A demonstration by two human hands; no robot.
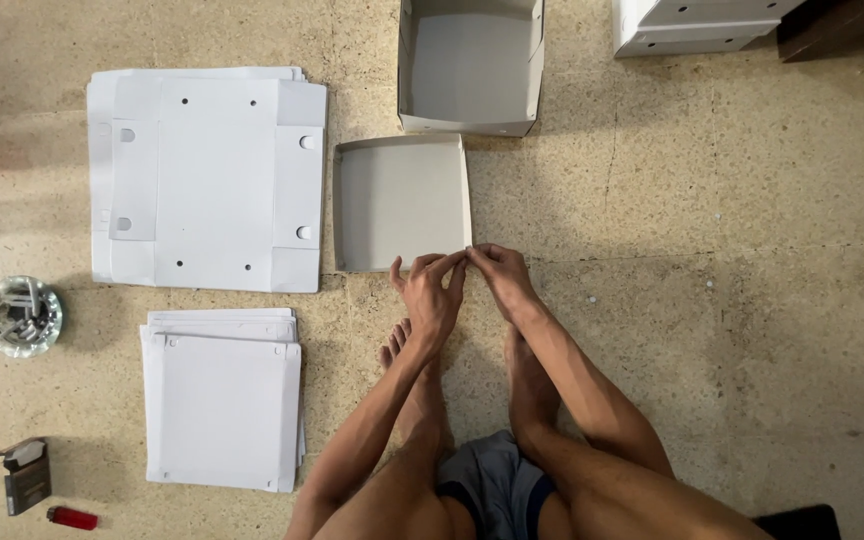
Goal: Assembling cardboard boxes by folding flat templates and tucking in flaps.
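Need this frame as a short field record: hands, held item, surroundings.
left hand: pinching near corner of grey tray
right hand: pinching same corner
grey tray: half-folded cardboard, flat on floor
open box: beyond tray
flat white sheets: two stacks, left
glass ashtray: far left
red lighter: bottom left

You're looking down on a speckled beige terrazzo floor [732, 300] with faint tile joints and hairline cracks. Light falls soft and even. Dark wooden furniture [847, 25] edges the top right corner.
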